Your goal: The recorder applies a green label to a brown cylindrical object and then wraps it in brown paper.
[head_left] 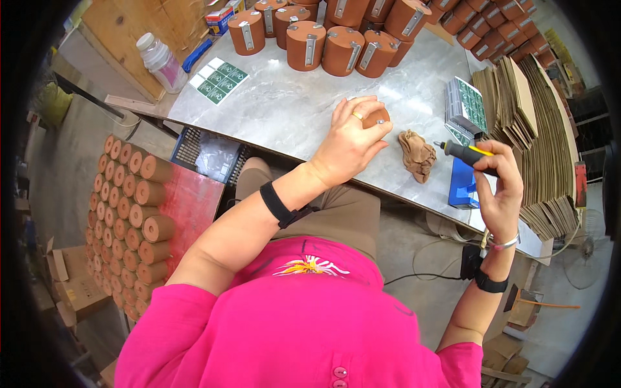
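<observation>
Holding an orange-brown cylindrical piece (375, 118) in the left hand (349, 139), with thumb and fingers curled tight round its sides. Can only see the near end plus a small shiny spot on it, tbh, with most of the body hidden behind the fingers. Definitely over the middle of the grey marbled table (278, 107), but can't tell about resting on it or hovering just above.

Gripping a grey-and-yellow screwdriver (462, 152) in the right hand (504, 184), with fingers wrapped over the handle and dark tip aimed left, toward the other hand. Can't see the back end of the handle, tucked behind the fingers. Can't judge the thumb's pressure either.

Between the hands, near the screwdriver tip, a crumpled brown cloth (417, 155). Just below the right-hand tool, a blue stand (462, 184), partly blocked by fingers and tough to identify. Behind it, a stack of green-and-white sticker sheets (466, 107), plus a single sticker sheet (218, 81) over on the left.

At the far edge, a pile of brown cylinders with metal strips (306, 46), cut off at the top and overlapping too much to count. Down left, rows of cylinders with round holes (158, 168) on a red surface (193, 200), going murky toward the dark fisheye rim. Off right, flattened cardboard (546, 142), bent by the lens. Under the left table edge, a blue crate (187, 150) with cloudy plastic inside, contents unreadable.
</observation>
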